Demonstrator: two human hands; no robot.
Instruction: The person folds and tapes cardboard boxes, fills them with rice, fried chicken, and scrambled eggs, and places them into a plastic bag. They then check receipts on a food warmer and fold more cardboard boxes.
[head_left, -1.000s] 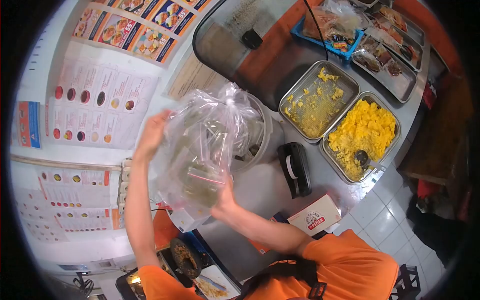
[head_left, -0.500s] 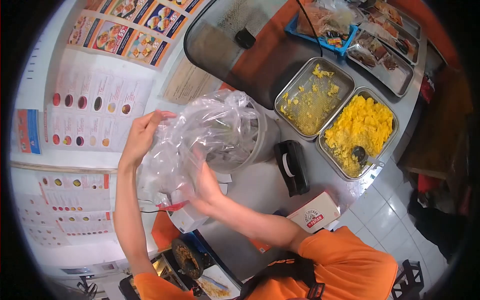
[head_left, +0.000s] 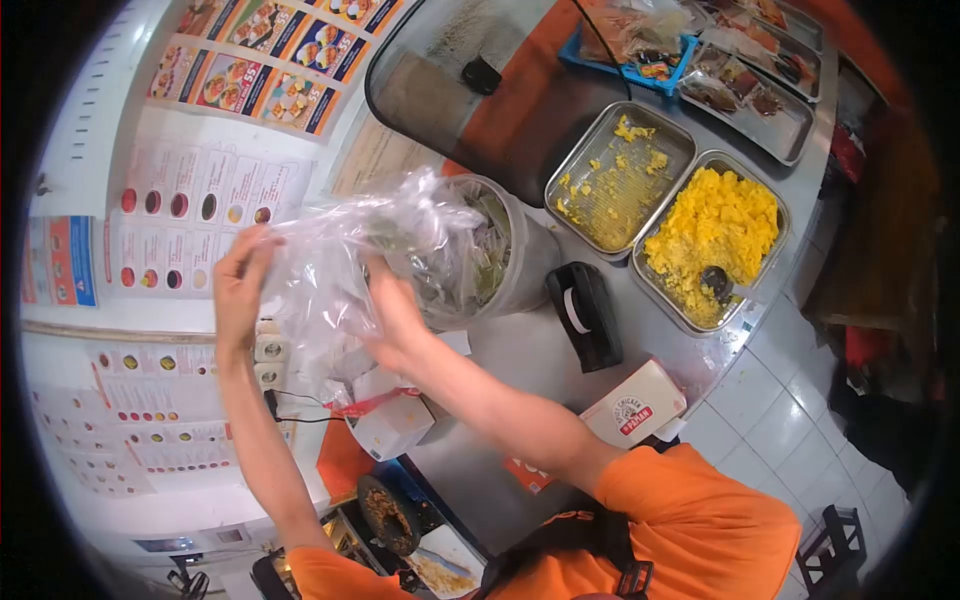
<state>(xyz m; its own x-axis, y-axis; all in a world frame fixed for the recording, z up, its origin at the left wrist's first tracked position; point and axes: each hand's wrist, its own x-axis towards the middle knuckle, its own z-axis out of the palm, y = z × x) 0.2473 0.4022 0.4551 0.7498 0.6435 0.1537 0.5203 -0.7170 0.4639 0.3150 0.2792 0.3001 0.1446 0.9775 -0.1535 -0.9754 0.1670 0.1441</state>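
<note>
A crumpled clear plastic bag (head_left: pixel 325 275) stretches between my two hands. My left hand (head_left: pixel 240 290) pinches its outer edge, thumb and fingers closed. Against the bag's near side is my right hand (head_left: pixel 398 315), its fingers curled into the film and partly hidden by it. The far end of the bag reaches over the rim of a translucent round tub (head_left: pixel 535 255). Inside the tub lie greenish pieces in clear wrapping (head_left: pixel 490 245), whose kind I cannot make out.
Two steel trays stand to the right, one with yellow scraps (head_left: pixel 612 205), one heaped with yellow food (head_left: pixel 720 215) and a spoon. A black device (head_left: pixel 585 318), a printed box (head_left: pixel 635 405) and an open white carton (head_left: pixel 392 425) sit nearby. A black bowl (head_left: pixel 388 512) is at the lower left.
My left hand has moved left and slightly down, pulling the bag out longer. The bag has come partly off the tub, showing more of its contents. My right hand has shifted slightly up and left.
</note>
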